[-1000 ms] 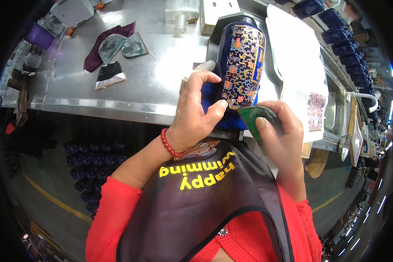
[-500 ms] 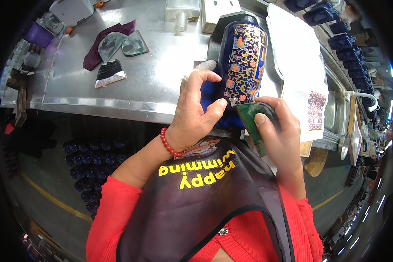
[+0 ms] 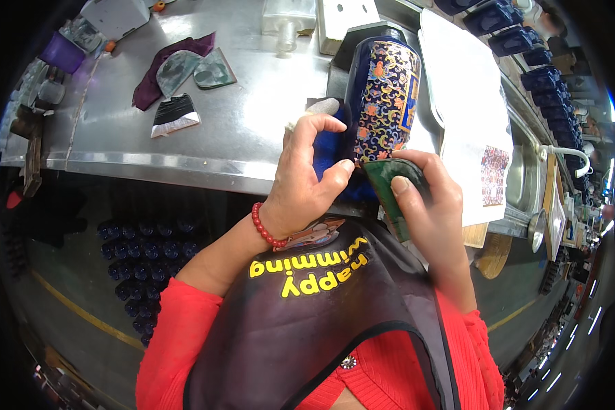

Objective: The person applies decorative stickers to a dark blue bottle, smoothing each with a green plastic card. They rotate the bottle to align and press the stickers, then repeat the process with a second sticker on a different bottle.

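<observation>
A dark blue bottle [image 3: 384, 102] with a colourful floral decal lies on a black stand, its neck pointing away from me. My left hand [image 3: 304, 164], with a red bead bracelet, curves against the bottle's left side near its base. Its index finger and thumb touch the bottle; the other fingers are mostly hidden. My right hand [image 3: 424, 195] is closed on a flat green scraper [image 3: 383, 188], thumb on top. The scraper's far edge meets the lower end of the decal. A grey rounded piece [image 3: 323, 106] sits beside my left index finger.
On the metal table [image 3: 239, 130] lie a maroon cloth [image 3: 155, 85], two more green scrapers [image 3: 215, 70] and a black-and-white piece [image 3: 175, 116]. White sheets [image 3: 468, 102], one with a printed decal [image 3: 494, 174], lie at right near a sink [image 3: 525, 174]. A clear bottle [image 3: 287, 24] stands at the back.
My right hand and the scraper have shifted slightly left along the bottle's base end. The left hand stays nearly in place. The bottle appears turned slightly.
</observation>
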The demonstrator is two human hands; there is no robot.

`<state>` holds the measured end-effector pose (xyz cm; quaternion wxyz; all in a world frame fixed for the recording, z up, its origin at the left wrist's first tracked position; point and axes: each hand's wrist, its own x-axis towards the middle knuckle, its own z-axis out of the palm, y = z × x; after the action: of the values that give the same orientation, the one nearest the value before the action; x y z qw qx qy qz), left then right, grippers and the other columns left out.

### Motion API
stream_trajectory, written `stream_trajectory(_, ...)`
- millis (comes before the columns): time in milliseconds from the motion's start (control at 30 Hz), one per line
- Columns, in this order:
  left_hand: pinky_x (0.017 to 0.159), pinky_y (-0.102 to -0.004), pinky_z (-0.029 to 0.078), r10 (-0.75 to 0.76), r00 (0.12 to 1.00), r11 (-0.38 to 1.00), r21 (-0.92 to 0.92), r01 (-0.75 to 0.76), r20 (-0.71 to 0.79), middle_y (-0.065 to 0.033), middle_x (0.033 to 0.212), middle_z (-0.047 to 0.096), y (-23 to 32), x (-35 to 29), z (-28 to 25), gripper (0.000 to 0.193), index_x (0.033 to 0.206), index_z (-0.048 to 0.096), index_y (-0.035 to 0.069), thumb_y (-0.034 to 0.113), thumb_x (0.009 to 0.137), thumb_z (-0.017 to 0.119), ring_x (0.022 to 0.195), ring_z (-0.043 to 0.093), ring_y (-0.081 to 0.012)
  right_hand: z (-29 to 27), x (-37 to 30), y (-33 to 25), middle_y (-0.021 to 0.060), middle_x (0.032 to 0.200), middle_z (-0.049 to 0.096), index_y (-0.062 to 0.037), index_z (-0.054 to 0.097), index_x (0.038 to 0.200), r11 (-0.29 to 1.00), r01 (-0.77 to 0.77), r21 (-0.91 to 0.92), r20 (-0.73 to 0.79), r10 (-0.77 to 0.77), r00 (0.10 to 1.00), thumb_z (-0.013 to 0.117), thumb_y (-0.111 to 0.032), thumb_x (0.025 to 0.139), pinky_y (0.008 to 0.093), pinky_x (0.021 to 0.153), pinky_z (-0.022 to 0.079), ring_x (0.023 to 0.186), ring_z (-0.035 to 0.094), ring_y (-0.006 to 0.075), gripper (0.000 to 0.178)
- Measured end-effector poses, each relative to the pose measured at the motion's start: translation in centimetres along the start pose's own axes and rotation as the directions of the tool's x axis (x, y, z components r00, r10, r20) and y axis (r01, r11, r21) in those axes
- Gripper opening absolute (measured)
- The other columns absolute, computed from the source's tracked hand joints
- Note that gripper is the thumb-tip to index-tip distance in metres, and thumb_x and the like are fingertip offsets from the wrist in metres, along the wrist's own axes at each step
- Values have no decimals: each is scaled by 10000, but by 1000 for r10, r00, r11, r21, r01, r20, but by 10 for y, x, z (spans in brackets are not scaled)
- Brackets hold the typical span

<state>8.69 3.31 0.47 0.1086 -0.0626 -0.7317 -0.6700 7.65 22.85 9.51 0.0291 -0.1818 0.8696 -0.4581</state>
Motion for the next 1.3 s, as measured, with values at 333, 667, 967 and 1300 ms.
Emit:
stream_trajectory(333, 1078, -447, 346, 84, 996, 977, 198, -82, -3, -191, 1383, 531, 0, 7, 7, 619, 1368, 464, 36, 380, 927, 730, 1184, 508, -340, -19, -10, 17, 114, 1224, 654, 24, 597, 1294, 978, -135, 159, -57, 145, 988, 577, -12, 975, 293, 864, 547, 1007, 648, 179, 322)
stream_trajectory(667, 1189, -530, 182, 316, 930, 795, 483, -368, 189, -187, 1493, 493, 13, 13, -5, 740, 1537, 453, 107, 456, 929, 691, 1394, 391, -400, 6, -19, 78, 237, 1564, 407, -53, 490, 1500, 908, 295, -298, 25, -302, 953, 785, 13, 774, 472, 1081, 445, 1320, 498, 430, 786)
stream_trajectory(967, 1195, -565, 268, 456, 820, 539, 626, -564, 346, -158, 1333, 656, 3, 22, -3, 691, 1443, 591, 128, 292, 807, 808, 1295, 580, -375, 23, 0, 93, 275, 1496, 484, 50, 471, 1473, 814, 459, -357, -117, -527, 842, 789, -185, 826, 512, 1103, 406, 1335, 500, 449, 757)
stream_trajectory(1300, 1251, -479, 210, 480, 748, 432, 619, -656, 458, -72, 1368, 667, 2, 18, -6, 520, 1368, 671, 208, 224, 857, 768, 1375, 539, -296, 28, 8, 97, 205, 1492, 494, -134, 602, 1403, 824, 478, -303, -236, -551, 800, 863, -104, 695, 472, 1030, 495, 1242, 566, 393, 755)
